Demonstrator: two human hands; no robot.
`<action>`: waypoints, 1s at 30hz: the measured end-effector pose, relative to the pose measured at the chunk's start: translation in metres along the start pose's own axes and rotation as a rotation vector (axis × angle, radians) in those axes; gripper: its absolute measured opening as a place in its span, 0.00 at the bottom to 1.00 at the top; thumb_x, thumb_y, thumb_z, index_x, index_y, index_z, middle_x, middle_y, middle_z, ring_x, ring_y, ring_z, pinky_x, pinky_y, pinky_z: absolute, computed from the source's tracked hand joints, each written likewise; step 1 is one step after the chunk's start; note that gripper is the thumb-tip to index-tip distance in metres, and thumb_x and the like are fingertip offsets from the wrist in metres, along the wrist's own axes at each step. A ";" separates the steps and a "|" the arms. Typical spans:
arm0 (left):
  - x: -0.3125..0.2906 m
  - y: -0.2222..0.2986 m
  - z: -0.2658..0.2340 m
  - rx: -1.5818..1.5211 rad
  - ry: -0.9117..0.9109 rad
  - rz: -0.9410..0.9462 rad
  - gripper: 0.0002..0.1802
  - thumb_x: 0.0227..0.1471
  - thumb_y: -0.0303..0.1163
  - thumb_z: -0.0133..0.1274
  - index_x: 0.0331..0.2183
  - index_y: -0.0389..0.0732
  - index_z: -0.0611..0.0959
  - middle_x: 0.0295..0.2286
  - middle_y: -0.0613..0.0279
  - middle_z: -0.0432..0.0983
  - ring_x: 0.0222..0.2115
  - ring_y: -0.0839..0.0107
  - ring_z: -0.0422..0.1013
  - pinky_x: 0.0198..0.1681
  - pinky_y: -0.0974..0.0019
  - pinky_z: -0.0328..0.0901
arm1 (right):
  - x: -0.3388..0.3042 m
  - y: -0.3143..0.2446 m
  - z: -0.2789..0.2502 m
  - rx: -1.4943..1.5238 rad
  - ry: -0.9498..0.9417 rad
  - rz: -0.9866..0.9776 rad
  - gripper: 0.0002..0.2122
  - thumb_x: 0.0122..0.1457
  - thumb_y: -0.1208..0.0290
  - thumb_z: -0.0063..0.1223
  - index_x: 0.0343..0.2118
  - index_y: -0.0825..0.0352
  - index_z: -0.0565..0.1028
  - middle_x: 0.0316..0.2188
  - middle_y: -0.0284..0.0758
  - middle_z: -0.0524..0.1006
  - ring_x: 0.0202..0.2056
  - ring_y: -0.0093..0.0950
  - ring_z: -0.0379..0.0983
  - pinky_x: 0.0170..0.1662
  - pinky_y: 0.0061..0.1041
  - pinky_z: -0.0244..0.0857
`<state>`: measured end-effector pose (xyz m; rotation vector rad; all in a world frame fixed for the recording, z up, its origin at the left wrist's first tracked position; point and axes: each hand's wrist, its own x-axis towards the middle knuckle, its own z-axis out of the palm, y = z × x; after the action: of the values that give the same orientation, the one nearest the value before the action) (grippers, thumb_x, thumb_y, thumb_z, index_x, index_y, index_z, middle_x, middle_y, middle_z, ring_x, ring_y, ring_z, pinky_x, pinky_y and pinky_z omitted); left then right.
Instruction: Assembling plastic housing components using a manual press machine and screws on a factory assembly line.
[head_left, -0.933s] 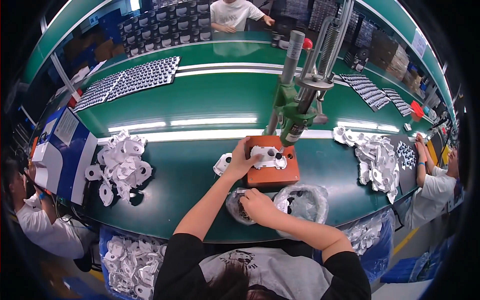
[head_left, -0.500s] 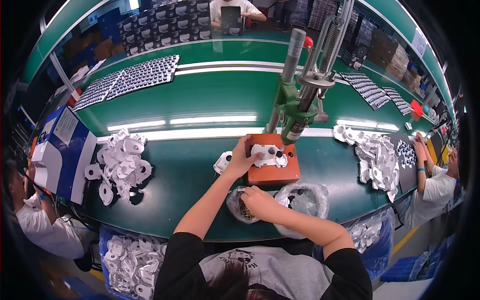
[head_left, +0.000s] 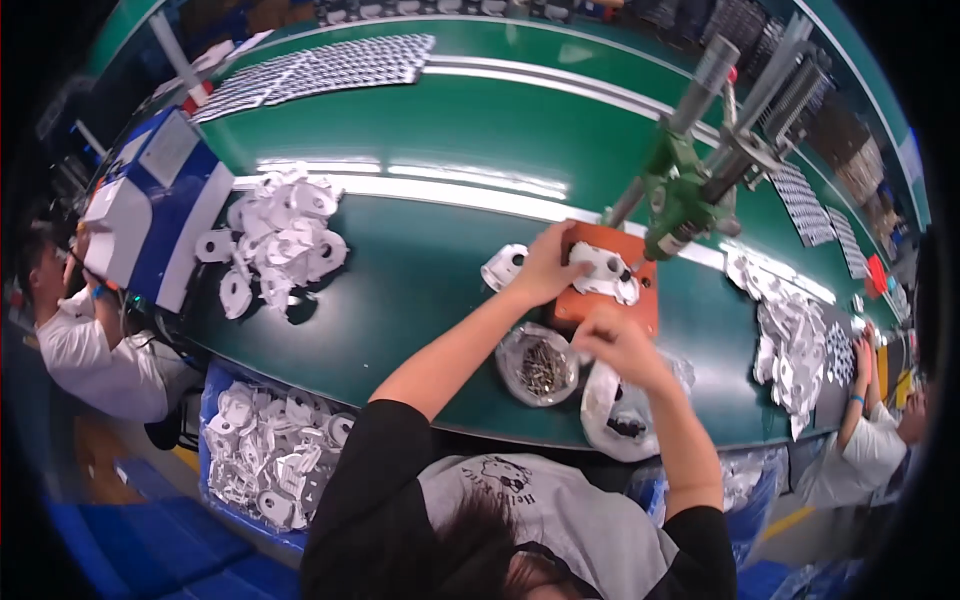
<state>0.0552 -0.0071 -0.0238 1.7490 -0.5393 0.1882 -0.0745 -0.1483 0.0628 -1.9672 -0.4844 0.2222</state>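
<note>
A white plastic part (head_left: pixel 604 274) with a dark round hole lies on an orange block (head_left: pixel 645 318). My left hand (head_left: pixel 548 266) grips this part at its left side, thumb on top and fingers at the block's far edge. Over the block's near edge is my right hand (head_left: pixel 618 345), its fingers pinched together and slightly blurred; whatever they hold is too small to make out. Just left of it sits a clear bag of small metal pieces (head_left: pixel 543 368), possibly screws. A second clear bag (head_left: pixel 604 412) with black pieces lies partly beneath my right forearm.
A green press (head_left: pixel 685 200) stands behind the block. Another white part (head_left: pixel 504 266) lies left of it. White parts are heaped at left (head_left: pixel 285 235) and right (head_left: pixel 785 345). A blue-lined bin (head_left: pixel 212 420) sits below the table edge. Co-workers sit at both sides.
My right hand has come up out of the bag of metal pieces to the orange block. My left hand stays on the white plastic part. The whole view has shifted and tilted.
</note>
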 end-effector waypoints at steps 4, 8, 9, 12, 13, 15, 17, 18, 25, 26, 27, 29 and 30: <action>0.002 0.007 -0.006 -0.080 -0.012 -0.035 0.36 0.37 0.32 0.63 0.48 0.30 0.67 0.39 0.43 0.72 0.42 0.50 0.70 0.45 0.57 0.64 | 0.002 0.010 -0.057 -0.152 0.207 0.176 0.06 0.52 0.73 0.55 0.27 0.71 0.73 0.23 0.29 0.73 0.27 0.17 0.66 0.31 0.20 0.62; 0.001 0.009 -0.006 -0.085 -0.025 -0.049 0.36 0.39 0.31 0.63 0.49 0.30 0.66 0.37 0.47 0.73 0.36 0.60 0.72 0.41 0.63 0.66 | 0.016 0.037 -0.075 0.065 0.467 0.219 0.10 0.53 0.72 0.54 0.33 0.75 0.74 0.26 0.33 0.76 0.31 0.18 0.68 0.36 0.20 0.63; 0.001 0.006 -0.004 -0.038 -0.019 -0.011 0.36 0.39 0.31 0.63 0.49 0.30 0.66 0.37 0.46 0.73 0.36 0.59 0.72 0.40 0.63 0.66 | 0.020 0.049 -0.078 0.060 0.479 0.231 0.10 0.53 0.72 0.54 0.33 0.75 0.74 0.26 0.33 0.76 0.31 0.18 0.68 0.36 0.20 0.63; 0.001 0.022 -0.004 -0.128 -0.067 -0.109 0.36 0.39 0.32 0.63 0.49 0.30 0.66 0.38 0.45 0.72 0.38 0.57 0.71 0.43 0.62 0.65 | 0.029 0.059 -0.076 0.138 0.523 0.178 0.09 0.53 0.74 0.52 0.34 0.75 0.74 0.29 0.34 0.76 0.33 0.19 0.70 0.39 0.20 0.63; 0.000 0.019 -0.005 -0.125 -0.064 -0.112 0.36 0.39 0.32 0.63 0.49 0.30 0.66 0.38 0.45 0.72 0.38 0.57 0.71 0.43 0.62 0.65 | 0.030 0.057 -0.076 0.140 0.519 0.177 0.09 0.53 0.74 0.52 0.34 0.75 0.74 0.29 0.34 0.76 0.33 0.19 0.70 0.39 0.20 0.63; -0.001 0.011 -0.003 0.005 -0.012 -0.020 0.36 0.39 0.33 0.63 0.48 0.30 0.66 0.39 0.44 0.71 0.41 0.55 0.69 0.45 0.60 0.64 | 0.034 0.056 -0.078 0.141 0.439 0.241 0.09 0.52 0.75 0.51 0.34 0.75 0.73 0.29 0.33 0.76 0.33 0.20 0.70 0.39 0.20 0.63; -0.001 0.008 -0.002 -0.016 -0.019 -0.027 0.36 0.39 0.33 0.63 0.48 0.30 0.66 0.40 0.44 0.71 0.41 0.54 0.69 0.46 0.59 0.63 | 0.031 0.063 -0.084 0.126 0.417 0.249 0.09 0.52 0.75 0.51 0.35 0.74 0.73 0.29 0.33 0.76 0.33 0.20 0.70 0.40 0.20 0.63; -0.001 0.007 -0.002 -0.037 -0.026 -0.032 0.36 0.39 0.33 0.63 0.48 0.30 0.66 0.40 0.44 0.71 0.42 0.53 0.69 0.47 0.59 0.63 | 0.030 0.065 -0.085 0.110 0.398 0.258 0.09 0.52 0.76 0.52 0.35 0.74 0.73 0.29 0.33 0.76 0.33 0.20 0.70 0.40 0.20 0.63; -0.001 0.017 -0.007 -0.032 -0.155 -0.116 0.36 0.46 0.32 0.59 0.53 0.34 0.61 0.48 0.48 0.66 0.47 0.64 0.65 0.49 0.66 0.62 | 0.034 0.053 -0.083 0.103 0.361 0.255 0.09 0.51 0.76 0.54 0.34 0.73 0.73 0.28 0.32 0.75 0.32 0.20 0.70 0.39 0.20 0.63; -0.001 0.017 -0.006 -0.044 -0.103 -0.084 0.36 0.43 0.32 0.61 0.51 0.31 0.63 0.44 0.47 0.68 0.44 0.61 0.67 0.47 0.64 0.63 | 0.035 0.051 -0.082 0.098 0.353 0.251 0.09 0.50 0.75 0.55 0.34 0.73 0.72 0.28 0.32 0.74 0.31 0.20 0.69 0.39 0.20 0.63; -0.001 0.015 -0.004 -0.055 -0.052 -0.051 0.35 0.41 0.31 0.62 0.48 0.29 0.65 0.40 0.45 0.71 0.40 0.58 0.70 0.45 0.62 0.64 | 0.035 0.050 -0.081 0.094 0.344 0.247 0.10 0.49 0.75 0.56 0.34 0.72 0.72 0.28 0.32 0.74 0.31 0.21 0.69 0.38 0.20 0.64; 0.000 0.013 0.000 -0.103 -0.063 -0.066 0.35 0.41 0.31 0.62 0.49 0.29 0.65 0.39 0.46 0.71 0.39 0.60 0.70 0.44 0.63 0.65 | 0.037 0.061 -0.084 0.017 0.344 0.274 0.12 0.48 0.74 0.58 0.35 0.71 0.72 0.28 0.31 0.74 0.30 0.21 0.69 0.38 0.20 0.64; 0.000 0.012 0.001 -0.149 -0.064 -0.081 0.35 0.42 0.30 0.62 0.49 0.29 0.65 0.39 0.47 0.72 0.38 0.62 0.70 0.43 0.64 0.65 | 0.037 0.064 -0.085 -0.064 0.334 0.297 0.13 0.47 0.74 0.59 0.35 0.70 0.71 0.27 0.31 0.74 0.30 0.20 0.69 0.37 0.20 0.64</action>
<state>0.0497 -0.0098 -0.0139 1.6319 -0.5150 0.0339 0.0047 -0.2264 0.0440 -2.0825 0.0182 0.0611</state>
